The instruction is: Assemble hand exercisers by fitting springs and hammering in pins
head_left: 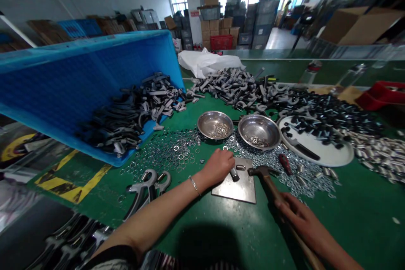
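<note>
My left hand (218,168) is closed over the back of a flat metal plate (236,192), its fingers around a short metal cylinder (234,174) whose dark end sticks out below them. A small coil spring (241,167) lies on the plate just right of those fingers. My right hand (297,215) grips the wooden handle of a claw hammer (268,183), whose head is at the plate's right edge. Whether the head touches the plate, I cannot tell. Beyond the hands are two steel bowls (215,114) with small metal parts in them.
A tipped blue crate (95,57) spills grey-and-black clamp parts at left. More are heaped at the back (234,86). Loose rings (171,152) cover the table. A white plate (335,156) holds black-headed screws. A red-handled tool (285,163) and metal sleeves (384,156) lie at right.
</note>
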A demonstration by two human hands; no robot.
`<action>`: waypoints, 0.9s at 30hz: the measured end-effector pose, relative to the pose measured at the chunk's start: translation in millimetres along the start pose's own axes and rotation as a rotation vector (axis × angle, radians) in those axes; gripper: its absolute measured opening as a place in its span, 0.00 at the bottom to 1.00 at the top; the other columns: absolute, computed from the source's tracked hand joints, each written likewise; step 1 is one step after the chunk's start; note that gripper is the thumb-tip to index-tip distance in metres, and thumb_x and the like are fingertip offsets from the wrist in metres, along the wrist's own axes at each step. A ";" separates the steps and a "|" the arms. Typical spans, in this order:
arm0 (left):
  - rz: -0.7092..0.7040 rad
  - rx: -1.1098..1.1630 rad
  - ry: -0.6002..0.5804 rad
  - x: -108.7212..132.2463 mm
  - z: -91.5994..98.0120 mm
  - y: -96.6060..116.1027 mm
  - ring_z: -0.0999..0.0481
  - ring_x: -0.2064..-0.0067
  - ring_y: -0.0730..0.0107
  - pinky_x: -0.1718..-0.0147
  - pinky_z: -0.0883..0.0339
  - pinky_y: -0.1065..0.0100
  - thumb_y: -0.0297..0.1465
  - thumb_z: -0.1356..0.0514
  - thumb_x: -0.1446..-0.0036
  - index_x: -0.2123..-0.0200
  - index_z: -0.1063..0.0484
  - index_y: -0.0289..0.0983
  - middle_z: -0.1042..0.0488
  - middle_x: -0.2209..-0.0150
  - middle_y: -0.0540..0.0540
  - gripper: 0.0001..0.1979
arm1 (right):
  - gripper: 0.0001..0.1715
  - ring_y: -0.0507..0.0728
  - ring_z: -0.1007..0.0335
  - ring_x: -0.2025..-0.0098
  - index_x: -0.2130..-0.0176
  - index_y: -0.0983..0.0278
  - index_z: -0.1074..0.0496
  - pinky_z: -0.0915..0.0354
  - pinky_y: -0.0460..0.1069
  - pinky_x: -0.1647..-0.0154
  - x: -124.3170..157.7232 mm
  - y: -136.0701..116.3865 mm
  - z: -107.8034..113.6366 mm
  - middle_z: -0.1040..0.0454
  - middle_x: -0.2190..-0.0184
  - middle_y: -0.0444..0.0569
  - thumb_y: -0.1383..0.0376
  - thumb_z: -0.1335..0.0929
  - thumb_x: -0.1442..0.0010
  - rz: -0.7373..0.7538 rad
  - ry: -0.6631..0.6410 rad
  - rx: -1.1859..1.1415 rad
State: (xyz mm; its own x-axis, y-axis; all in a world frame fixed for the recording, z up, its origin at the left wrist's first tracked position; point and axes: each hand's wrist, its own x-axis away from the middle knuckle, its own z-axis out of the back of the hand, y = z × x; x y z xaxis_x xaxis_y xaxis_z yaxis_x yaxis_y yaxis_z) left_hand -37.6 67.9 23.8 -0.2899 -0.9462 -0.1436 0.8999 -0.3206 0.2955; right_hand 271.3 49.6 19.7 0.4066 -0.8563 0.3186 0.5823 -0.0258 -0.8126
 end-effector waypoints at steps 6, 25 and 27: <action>0.265 0.114 0.144 24.4 -16.3 24.8 0.34 0.45 0.44 0.47 0.42 0.47 0.49 0.31 0.53 0.32 0.54 0.33 0.32 0.45 0.32 0.54 | 0.31 0.65 0.22 0.54 0.34 0.57 0.40 0.27 0.57 0.54 -0.2 -46.8 10.1 0.25 0.45 0.56 0.53 0.38 0.33 0.376 0.135 0.309; 0.094 0.431 0.231 55.2 -17.7 97.0 0.33 0.43 0.48 0.42 0.38 0.47 0.46 0.32 0.48 0.31 0.54 0.35 0.33 0.44 0.34 0.50 | 0.26 0.61 0.26 0.64 0.59 0.64 0.20 0.30 0.53 0.59 -21.1 -54.6 -50.7 0.20 0.64 0.53 0.45 0.32 0.40 -0.052 -0.001 -0.732; -0.026 0.424 0.119 31.0 -4.7 83.1 0.31 0.45 0.51 0.45 0.34 0.50 0.48 0.33 0.47 0.32 0.49 0.35 0.31 0.46 0.36 0.47 | 0.25 0.59 0.27 0.67 0.60 0.64 0.21 0.31 0.51 0.62 -24.7 -41.8 -55.6 0.22 0.68 0.50 0.46 0.29 0.43 -0.077 0.063 -0.824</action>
State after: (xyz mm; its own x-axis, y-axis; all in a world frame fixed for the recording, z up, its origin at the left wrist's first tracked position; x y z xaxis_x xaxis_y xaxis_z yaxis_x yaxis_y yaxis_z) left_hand 29.7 12.1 39.5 -0.2485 -0.9341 -0.2565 0.6723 -0.3570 0.6486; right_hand 197.8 43.2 18.6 0.3327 -0.8632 0.3797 -0.1058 -0.4343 -0.8945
